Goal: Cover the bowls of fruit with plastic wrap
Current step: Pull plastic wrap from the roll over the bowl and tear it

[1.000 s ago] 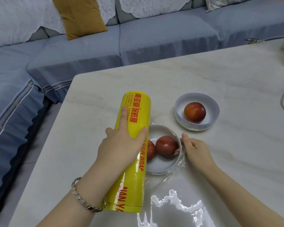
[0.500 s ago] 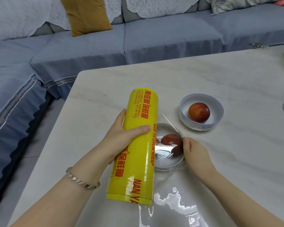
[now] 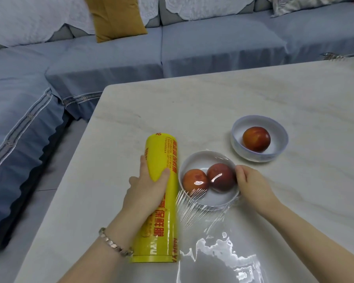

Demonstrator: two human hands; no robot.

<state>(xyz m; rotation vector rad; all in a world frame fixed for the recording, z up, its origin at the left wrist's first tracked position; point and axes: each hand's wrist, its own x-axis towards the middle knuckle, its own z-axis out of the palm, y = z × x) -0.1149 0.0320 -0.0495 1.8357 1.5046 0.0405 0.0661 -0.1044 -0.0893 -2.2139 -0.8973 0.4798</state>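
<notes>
- Clear film (image 3: 215, 252) lies slack and glossy on the near table (image 3: 294, 99), running from the roll up over the near bowl; wrinkles bunch at that bowl's near-left rim.
- Left hand (image 3: 145, 188) is wrapped over the yellow wrap roll (image 3: 161, 201), fingers curled on top, pinning it flat on the table just left of the near bowl. Roll lies lengthwise, near to far.
- Right hand (image 3: 251, 184) has fingertips closed against the near bowl's right rim, apparently pressing film down there; can't tell whether film is actually pinched between the fingers.
- Near bowl (image 3: 208, 202) holds two red fruits (image 3: 211, 178), touching. Film looks stretched across the top, glare on the fruit suggests it sits right on them.
- Step in hand, my read: tension and seal this bowl. Keep the roll pinned, pull sideways not up, so the bowl doesn't slide or tip. Smooth the bunched near-left edge before tearing; leave enough overhang to tuck under the rim.
- Far bowl (image 3: 259, 137), right and farther back, well apart from the hands: single fruit (image 3: 256, 139), appears uncovered. That one is next.
</notes>
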